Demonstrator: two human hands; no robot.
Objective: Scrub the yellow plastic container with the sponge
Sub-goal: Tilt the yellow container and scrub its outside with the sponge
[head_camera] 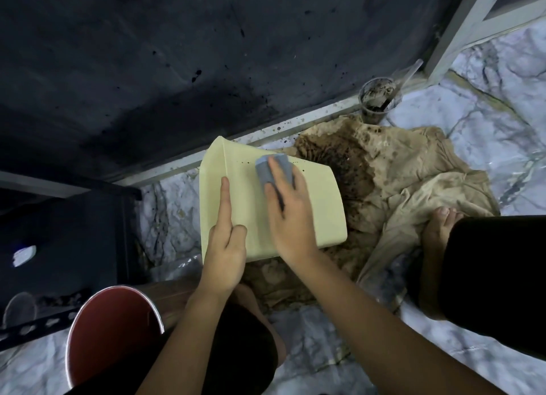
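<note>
The pale yellow plastic container (pixel 313 199) lies tilted on its side over the floor, a broad flat face turned up with a few dark specks near its far edge. My left hand (pixel 226 247) holds its near left edge, index finger stretched along the face. My right hand (pixel 288 211) presses a grey-blue sponge (pixel 267 170) flat against the upper face, fingers laid over it and thumb beside it.
A stained beige cloth (pixel 413 170) is spread on the marble floor under and right of the container. A dirty clear cup (pixel 376 100) stands by the dark wall. A red bucket (pixel 113 332) sits near left. A dark shelf (pixel 59 232) stands at left. My knees and a foot (pixel 440 229) frame the spot.
</note>
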